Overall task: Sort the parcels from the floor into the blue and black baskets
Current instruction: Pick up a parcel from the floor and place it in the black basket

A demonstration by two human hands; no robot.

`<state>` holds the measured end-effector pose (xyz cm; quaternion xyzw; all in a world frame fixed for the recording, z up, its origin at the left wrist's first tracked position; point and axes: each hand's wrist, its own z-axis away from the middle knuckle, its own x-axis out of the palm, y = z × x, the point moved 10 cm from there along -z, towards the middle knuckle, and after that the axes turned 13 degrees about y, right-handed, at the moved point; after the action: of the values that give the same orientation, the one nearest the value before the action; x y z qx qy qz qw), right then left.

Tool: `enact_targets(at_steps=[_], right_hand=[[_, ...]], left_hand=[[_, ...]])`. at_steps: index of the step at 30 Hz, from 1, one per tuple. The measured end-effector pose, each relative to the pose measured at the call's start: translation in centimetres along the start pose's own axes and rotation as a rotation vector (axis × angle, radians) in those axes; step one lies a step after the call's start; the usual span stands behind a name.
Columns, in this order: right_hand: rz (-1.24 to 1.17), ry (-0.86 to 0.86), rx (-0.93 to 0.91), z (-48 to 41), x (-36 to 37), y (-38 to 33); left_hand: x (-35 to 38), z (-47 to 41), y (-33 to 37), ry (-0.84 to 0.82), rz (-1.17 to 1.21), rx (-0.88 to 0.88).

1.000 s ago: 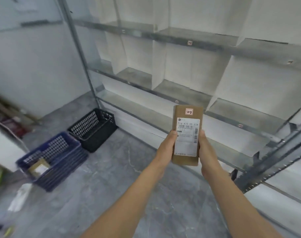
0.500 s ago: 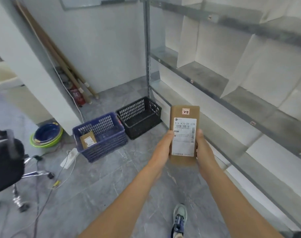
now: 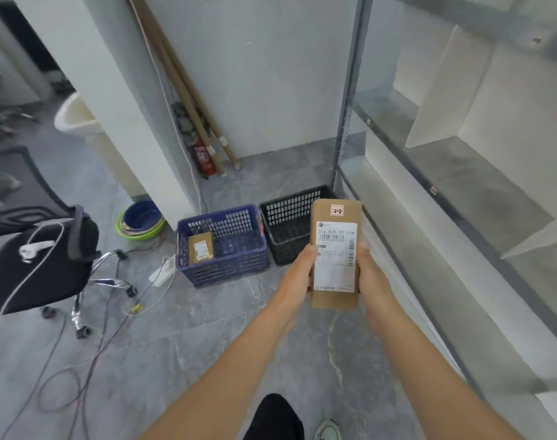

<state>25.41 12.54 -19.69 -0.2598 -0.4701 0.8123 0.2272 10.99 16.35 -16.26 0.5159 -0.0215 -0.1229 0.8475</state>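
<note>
A brown cardboard parcel [image 3: 335, 236] with a white shipping label and a small "2-2" sticker stands upright in front of me. My left hand [image 3: 297, 274] grips its left edge and my right hand [image 3: 370, 281] grips its right edge. Beyond it on the floor sits the blue basket [image 3: 226, 265], with one small brown parcel [image 3: 201, 249] leaning inside at its left. The black basket [image 3: 286, 223] stands right of the blue one, partly hidden behind the held parcel; no parcel shows in its visible part.
A grey metal shelf rack [image 3: 435, 192] runs along the right. A black office chair [image 3: 39, 262] stands at the left, with cables and a power strip [image 3: 161, 271] on the floor. Stacked basins [image 3: 140, 220], a fire extinguisher [image 3: 204, 157] and leaning poles are by the wall.
My view has swung left and down; the baskets now lie straight ahead and closer. Both hands hold the parcel just as before. My leg and shoe appear at the bottom.
</note>
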Motion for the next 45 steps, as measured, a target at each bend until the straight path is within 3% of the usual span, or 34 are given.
enact_targets(at_steps=[26, 37, 45], right_hand=[[0.213, -0.225, 0.203, -36.0, 22.0, -8.2], [0.346, -0.295, 0.334, -53.1, 28.8, -5.9], [0.451, -0.381, 0.407, -63.6, 36.8, 1.6]], left_hand=[[-0.9, -41.1, 4.4, 0.133, 0.112, -0.296], [1.8, -58.1, 1.9, 0.271, 0.146, -0.499], [1.0, -70.0, -4.9, 0.343, 0.15, -0.615]])
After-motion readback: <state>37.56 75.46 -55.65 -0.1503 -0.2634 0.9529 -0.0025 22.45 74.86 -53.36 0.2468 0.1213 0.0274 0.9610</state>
